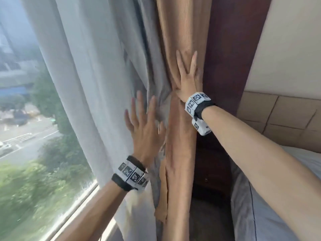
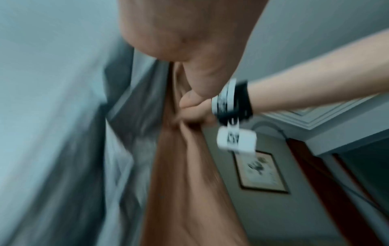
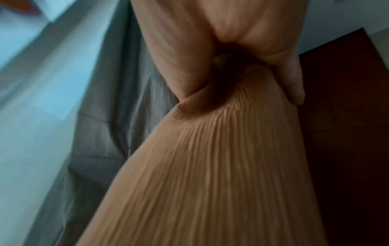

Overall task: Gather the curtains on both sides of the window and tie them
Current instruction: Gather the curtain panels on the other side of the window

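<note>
A ribbed tan curtain (image 1: 182, 23) hangs beside a dark wood panel, with a grey curtain layer (image 1: 139, 49) and a white sheer (image 1: 78, 66) to its left. My right hand (image 1: 187, 75) lies on the tan curtain with its fingers pointing up. In the right wrist view the tan curtain (image 3: 210, 166) is bunched in the fork between thumb and fingers of my right hand (image 3: 238, 89). The left wrist view, which is blurred, also shows my right hand (image 2: 193, 108) gripping the gathered fabric (image 2: 189, 183). My left hand (image 1: 144, 122), blurred, is spread flat against the grey layer, lower and to the left.
The window (image 1: 26, 119) fills the left, with its sill (image 1: 83, 202) running below my left forearm. A dark wood panel (image 1: 234, 40) stands right of the curtains. A padded headboard (image 1: 278, 115) and a bed with a grey pillow (image 1: 260, 214) are at the right. A framed picture (image 2: 261, 171) hangs on the wall.
</note>
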`<state>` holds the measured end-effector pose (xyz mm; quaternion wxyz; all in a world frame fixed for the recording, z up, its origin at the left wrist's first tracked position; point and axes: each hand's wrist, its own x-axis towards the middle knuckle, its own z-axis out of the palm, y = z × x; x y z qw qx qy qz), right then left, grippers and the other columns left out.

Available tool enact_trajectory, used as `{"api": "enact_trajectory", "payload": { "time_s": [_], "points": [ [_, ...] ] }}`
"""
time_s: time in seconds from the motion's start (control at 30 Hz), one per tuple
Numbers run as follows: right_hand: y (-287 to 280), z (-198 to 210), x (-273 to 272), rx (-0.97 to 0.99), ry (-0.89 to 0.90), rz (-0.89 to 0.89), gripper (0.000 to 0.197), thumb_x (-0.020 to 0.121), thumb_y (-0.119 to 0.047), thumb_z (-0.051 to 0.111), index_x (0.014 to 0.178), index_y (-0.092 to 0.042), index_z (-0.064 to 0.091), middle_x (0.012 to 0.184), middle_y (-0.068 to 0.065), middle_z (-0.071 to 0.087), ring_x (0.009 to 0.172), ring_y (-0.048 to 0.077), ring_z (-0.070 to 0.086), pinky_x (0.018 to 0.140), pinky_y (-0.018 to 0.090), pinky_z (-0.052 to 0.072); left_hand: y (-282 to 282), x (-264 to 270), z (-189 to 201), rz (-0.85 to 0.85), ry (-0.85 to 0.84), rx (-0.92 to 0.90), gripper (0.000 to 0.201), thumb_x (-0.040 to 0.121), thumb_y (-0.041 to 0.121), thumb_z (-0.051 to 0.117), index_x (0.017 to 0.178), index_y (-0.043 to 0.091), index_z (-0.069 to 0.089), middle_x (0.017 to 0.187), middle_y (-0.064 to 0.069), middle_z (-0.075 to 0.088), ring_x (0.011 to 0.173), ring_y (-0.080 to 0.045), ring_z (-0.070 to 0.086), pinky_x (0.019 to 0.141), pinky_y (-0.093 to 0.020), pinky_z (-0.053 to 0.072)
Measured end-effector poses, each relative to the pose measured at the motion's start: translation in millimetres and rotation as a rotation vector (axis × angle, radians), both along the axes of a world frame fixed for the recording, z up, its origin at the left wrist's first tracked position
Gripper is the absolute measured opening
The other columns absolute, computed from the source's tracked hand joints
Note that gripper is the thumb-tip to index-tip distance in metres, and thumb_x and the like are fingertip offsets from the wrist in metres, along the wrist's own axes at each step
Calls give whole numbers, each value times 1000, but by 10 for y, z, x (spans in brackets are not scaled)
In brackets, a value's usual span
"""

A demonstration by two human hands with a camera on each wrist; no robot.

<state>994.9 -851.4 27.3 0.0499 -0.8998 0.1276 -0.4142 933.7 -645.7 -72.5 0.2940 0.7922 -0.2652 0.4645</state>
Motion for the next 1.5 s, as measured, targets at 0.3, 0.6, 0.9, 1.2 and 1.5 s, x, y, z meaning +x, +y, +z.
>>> {"api": "enact_trajectory", "payload": {
  "time_s": [0.3, 0.6, 0.9, 1.2, 1.5],
  "points": [
    [-822, -181, 1452, -73, 22, 310, 136, 79, 14, 61, 153, -58, -28, 176, 14, 10, 154, 47, 29, 121, 58, 37, 592, 609, 737, -23, 261, -567, 111, 82, 47, 85, 160, 1, 21, 151, 12, 41, 136, -3, 47, 111, -9, 36],
    [-1442, -844, 1744, 164, 216, 426, 64, 96, -5, 62, 155, -24, 44, 155, 14, 51, 129, 31, 58, 111, 54, 49, -1287, 1871, 736, -135, 259, -80, 132, 68, 79, 76, 164, 13, 13, 172, -6, 9, 158, -35, 7, 128, -53, 12],
    [-2460, -1564, 1600, 406, 462, 309, 65, 102, -56, 57, 155, -19, 48, 177, 5, -3, 162, 27, 13, 131, 37, 16, -2713, 3697, 957, -205, 241, 6, 96, 57, 75, 74, 135, 21, 57, 156, -14, 39, 154, -35, 17, 129, -48, 8],
    [-2914, -1055, 2300, 469, 207, 188, 126, 79, -71, 77, 156, -59, -23, 171, 4, -34, 162, 39, -11, 127, 65, 6, -3966, 5506, 756, -219, 322, 272, 91, 65, 22, 56, 154, 20, 37, 169, -5, 20, 159, -36, 4, 125, -49, -5],
    [-3130, 485, 3557, 551, -82, 32, 171, 48, -70, 95, 161, -34, -27, 166, 14, -40, 161, 42, -9, 128, 66, 12, -4633, 5437, 578, -445, 363, 272, 82, 85, 40, 35, 161, 11, 23, 168, -17, 17, 154, -46, 16, 124, -61, 22]
  ]
}}
